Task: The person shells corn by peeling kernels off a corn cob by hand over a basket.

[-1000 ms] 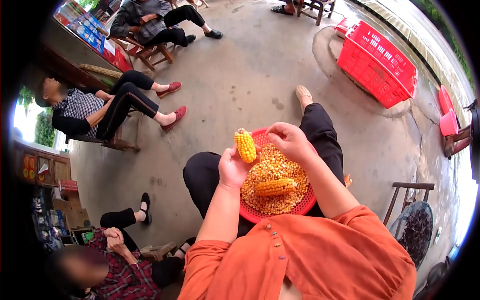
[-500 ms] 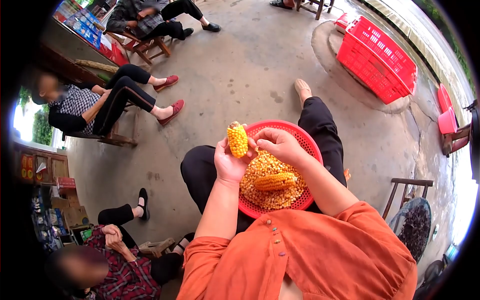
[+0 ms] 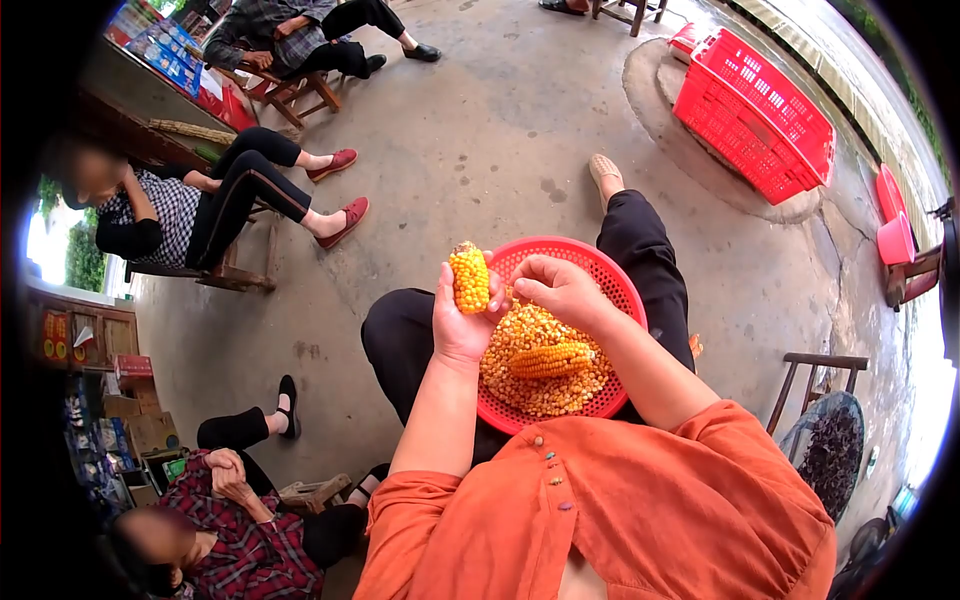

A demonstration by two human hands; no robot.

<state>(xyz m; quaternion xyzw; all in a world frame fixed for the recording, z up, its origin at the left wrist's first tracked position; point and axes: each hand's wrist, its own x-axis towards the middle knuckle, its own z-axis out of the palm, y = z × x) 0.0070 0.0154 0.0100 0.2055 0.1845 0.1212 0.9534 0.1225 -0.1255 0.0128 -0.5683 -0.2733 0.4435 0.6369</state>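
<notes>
My left hand (image 3: pixel 462 322) is wrapped round a yellow corn cob (image 3: pixel 469 280), held upright above the left part of the basket. Close beside it, my right hand (image 3: pixel 556 288) has its fingers pinched together; whatever lies between the fingertips is too small to make out. A red plastic basket (image 3: pixel 627 290) with a perforated rim rests on my lap below both hands. Loose corn kernels (image 3: pixel 525 398) are heaped in it. On top of the heap lies a second, darker orange corn cob (image 3: pixel 551 361).
A large red crate (image 3: pixel 755 115) stands on the concrete floor ahead to the right. Seated people are along the left, one in red shoes (image 3: pixel 343 223). At my right are a wooden stool (image 3: pixel 825 361) and a round tray of dark stuff (image 3: pixel 832 450). A pink basin (image 3: pixel 897 241) is farther right.
My left hand and its corn cob have shifted slightly left. The person in the checked top at the left has raised a hand toward the head.
</notes>
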